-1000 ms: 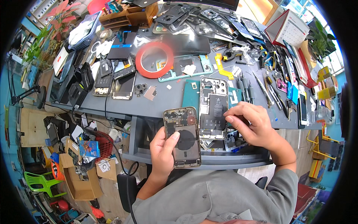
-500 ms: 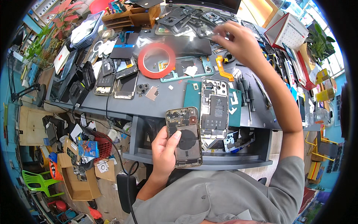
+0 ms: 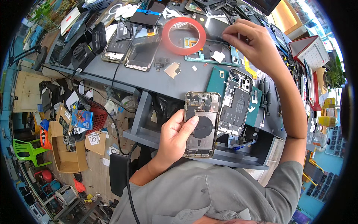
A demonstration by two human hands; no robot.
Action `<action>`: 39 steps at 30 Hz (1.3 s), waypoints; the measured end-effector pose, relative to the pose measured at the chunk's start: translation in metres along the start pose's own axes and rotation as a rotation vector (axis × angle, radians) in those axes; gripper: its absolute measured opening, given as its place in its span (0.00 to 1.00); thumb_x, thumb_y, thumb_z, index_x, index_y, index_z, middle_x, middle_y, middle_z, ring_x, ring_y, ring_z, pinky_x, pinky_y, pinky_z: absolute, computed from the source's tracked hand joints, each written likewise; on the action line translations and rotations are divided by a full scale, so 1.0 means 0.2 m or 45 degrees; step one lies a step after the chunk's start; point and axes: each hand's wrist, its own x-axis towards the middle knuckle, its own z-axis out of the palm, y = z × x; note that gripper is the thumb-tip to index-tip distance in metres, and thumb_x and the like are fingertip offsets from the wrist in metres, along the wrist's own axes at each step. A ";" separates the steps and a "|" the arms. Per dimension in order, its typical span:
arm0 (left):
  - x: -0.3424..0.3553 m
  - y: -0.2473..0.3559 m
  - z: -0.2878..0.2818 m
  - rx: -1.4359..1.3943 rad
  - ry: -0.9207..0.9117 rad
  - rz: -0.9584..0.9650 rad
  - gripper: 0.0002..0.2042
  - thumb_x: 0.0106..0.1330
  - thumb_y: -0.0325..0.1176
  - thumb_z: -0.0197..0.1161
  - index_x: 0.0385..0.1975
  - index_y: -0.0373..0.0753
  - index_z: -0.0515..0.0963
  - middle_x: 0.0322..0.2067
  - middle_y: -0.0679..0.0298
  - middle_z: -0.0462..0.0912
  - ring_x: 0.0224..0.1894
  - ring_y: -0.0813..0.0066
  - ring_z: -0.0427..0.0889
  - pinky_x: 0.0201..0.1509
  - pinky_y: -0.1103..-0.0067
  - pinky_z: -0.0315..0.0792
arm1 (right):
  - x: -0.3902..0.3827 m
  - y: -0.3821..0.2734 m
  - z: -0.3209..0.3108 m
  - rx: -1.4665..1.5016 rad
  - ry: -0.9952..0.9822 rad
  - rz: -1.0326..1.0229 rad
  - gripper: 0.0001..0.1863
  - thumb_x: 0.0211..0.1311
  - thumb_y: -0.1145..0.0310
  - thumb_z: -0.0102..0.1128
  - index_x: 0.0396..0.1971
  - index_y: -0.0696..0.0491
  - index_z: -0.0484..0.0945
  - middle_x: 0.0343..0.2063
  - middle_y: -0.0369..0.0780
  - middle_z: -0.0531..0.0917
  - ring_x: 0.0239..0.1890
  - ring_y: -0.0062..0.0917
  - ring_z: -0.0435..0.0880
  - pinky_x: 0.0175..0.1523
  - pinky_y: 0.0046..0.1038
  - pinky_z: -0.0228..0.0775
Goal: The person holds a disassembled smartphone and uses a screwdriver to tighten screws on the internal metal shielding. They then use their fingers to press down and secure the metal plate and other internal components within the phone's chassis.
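Note:
My left hand (image 3: 173,136) holds an opened phone (image 3: 203,143) upright, its thumb across the inner face with a black round pad. Just right of it, a second opened phone (image 3: 236,102) with a black battery lies tilted on a green mat (image 3: 215,78). Above the bench, my right hand (image 3: 251,43) hovers near a dark flat panel (image 3: 216,28) and a teal phone frame (image 3: 234,58). Its fingers are bent and the tips brought together; whatever may be between them is too small to make out.
A red tape roll (image 3: 166,39) lies mid-bench, with opened phones (image 3: 140,56) to its left. Several screwdrivers (image 3: 265,95) are beside the mat. Below the bench edge, an open drawer (image 3: 147,136) holds parts. A black cable (image 3: 128,175) hangs at my left.
My right hand has come back from the parts pile at the far side, nearer to me. The left hand still holds the phone. The whole view has turned and shifted.

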 end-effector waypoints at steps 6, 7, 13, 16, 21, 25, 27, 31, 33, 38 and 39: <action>0.01 0.00 -0.02 -0.033 -0.032 -0.019 0.12 0.82 0.28 0.56 0.57 0.30 0.78 0.44 0.69 0.84 0.44 0.90 0.77 0.49 0.86 0.72 | 0.01 -0.13 0.00 0.155 -0.145 -0.087 0.05 0.65 0.73 0.69 0.39 0.57 0.85 0.32 0.41 0.85 0.33 0.32 0.85 0.38 0.31 0.77; 0.01 0.00 -0.02 -0.046 -0.044 -0.020 0.12 0.82 0.28 0.56 0.58 0.30 0.78 0.45 0.68 0.84 0.45 0.90 0.77 0.50 0.86 0.73 | 0.01 -0.14 0.00 0.155 -0.167 -0.084 0.05 0.65 0.73 0.69 0.39 0.57 0.85 0.32 0.41 0.85 0.33 0.32 0.85 0.38 0.31 0.77; 0.01 0.00 -0.02 -0.058 -0.061 0.021 0.12 0.82 0.28 0.56 0.58 0.30 0.77 0.47 0.67 0.85 0.48 0.88 0.79 0.53 0.84 0.74 | 0.09 -0.15 0.06 0.123 -0.227 -0.253 0.06 0.65 0.75 0.70 0.41 0.56 0.85 0.34 0.39 0.82 0.34 0.29 0.83 0.38 0.30 0.74; 0.01 0.00 -0.02 -0.059 -0.072 0.012 0.12 0.82 0.28 0.55 0.59 0.29 0.76 0.48 0.66 0.85 0.48 0.87 0.79 0.54 0.84 0.74 | 0.10 -0.16 0.07 0.124 -0.206 -0.289 0.06 0.65 0.74 0.70 0.40 0.56 0.85 0.34 0.39 0.82 0.34 0.29 0.83 0.38 0.30 0.74; 0.01 0.01 -0.02 -0.043 -0.076 0.015 0.13 0.82 0.28 0.54 0.59 0.29 0.76 0.48 0.65 0.85 0.48 0.87 0.79 0.54 0.83 0.74 | 0.10 -0.18 0.06 0.119 -0.234 -0.261 0.05 0.65 0.75 0.70 0.39 0.58 0.85 0.34 0.40 0.82 0.34 0.29 0.83 0.39 0.31 0.74; 0.01 0.00 -0.02 -0.051 -0.083 0.017 0.13 0.82 0.28 0.54 0.59 0.29 0.76 0.48 0.65 0.85 0.48 0.86 0.79 0.54 0.83 0.74 | 0.07 -0.19 0.07 0.171 -0.284 -0.146 0.06 0.64 0.72 0.69 0.37 0.58 0.86 0.34 0.42 0.85 0.36 0.39 0.85 0.43 0.36 0.77; 0.01 0.01 -0.02 -0.042 -0.079 0.014 0.13 0.82 0.28 0.54 0.59 0.29 0.76 0.48 0.65 0.85 0.49 0.86 0.79 0.55 0.83 0.74 | 0.06 -0.19 0.06 0.139 -0.293 -0.174 0.06 0.64 0.73 0.69 0.37 0.58 0.86 0.34 0.42 0.85 0.36 0.39 0.85 0.43 0.36 0.77; 0.00 0.03 -0.01 -0.040 -0.051 -0.031 0.12 0.82 0.28 0.54 0.58 0.29 0.77 0.48 0.65 0.85 0.48 0.86 0.80 0.55 0.83 0.74 | 0.05 -0.15 0.04 0.112 -0.273 -0.204 0.05 0.63 0.73 0.69 0.37 0.58 0.85 0.33 0.42 0.85 0.35 0.38 0.85 0.43 0.36 0.77; 0.00 0.03 -0.01 -0.036 -0.050 -0.037 0.12 0.82 0.27 0.54 0.58 0.29 0.77 0.48 0.65 0.85 0.48 0.86 0.80 0.55 0.83 0.74 | 0.05 -0.14 0.02 0.082 -0.237 -0.204 0.05 0.63 0.73 0.69 0.37 0.58 0.85 0.32 0.42 0.85 0.34 0.38 0.85 0.42 0.35 0.77; 0.01 0.02 0.00 0.000 -0.017 -0.028 0.12 0.81 0.27 0.54 0.56 0.29 0.78 0.47 0.65 0.85 0.48 0.87 0.80 0.54 0.84 0.74 | -0.01 -0.10 -0.16 0.021 -0.226 -0.158 0.04 0.67 0.75 0.68 0.38 0.58 0.84 0.33 0.38 0.83 0.32 0.27 0.81 0.36 0.28 0.71; 0.01 0.02 0.01 0.007 0.001 -0.032 0.12 0.81 0.27 0.54 0.56 0.29 0.78 0.47 0.65 0.85 0.47 0.87 0.80 0.54 0.84 0.74 | -0.04 -0.10 -0.20 0.046 -0.238 0.006 0.04 0.69 0.72 0.68 0.39 0.57 0.85 0.33 0.35 0.83 0.31 0.21 0.80 0.35 0.25 0.70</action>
